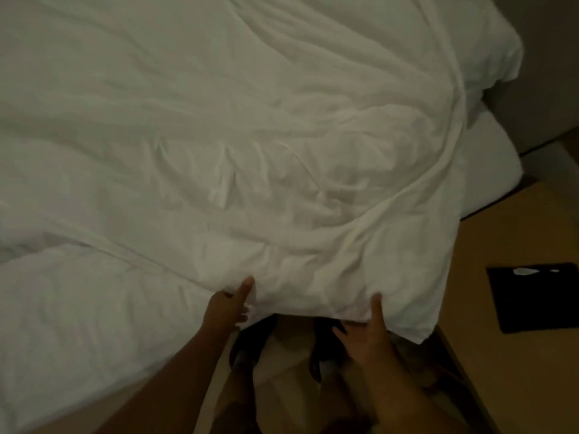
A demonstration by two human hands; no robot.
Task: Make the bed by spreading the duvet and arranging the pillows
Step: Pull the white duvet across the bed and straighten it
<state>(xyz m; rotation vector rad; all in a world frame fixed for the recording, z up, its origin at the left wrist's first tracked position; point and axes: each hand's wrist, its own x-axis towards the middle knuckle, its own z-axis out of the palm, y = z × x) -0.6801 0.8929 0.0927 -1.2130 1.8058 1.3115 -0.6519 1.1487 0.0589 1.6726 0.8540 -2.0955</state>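
One white duvet (250,136). Two hands at the duvet's near edge: one left hand (227,308), one right hand (366,332). One mattress (492,170) (only a corner shows) right of the duvet. One black mat (539,299), also right of it.

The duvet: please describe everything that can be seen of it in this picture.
The duvet is white, thick and padded, of soft-looking cloth. It is heavily creased, with long folds running toward its near corner. It lies spread over most of the bed. The left hand and the right hand each pinch its near edge, thumb on top and fingers underneath. At the right it leaves a strip of the white mattress uncovered.
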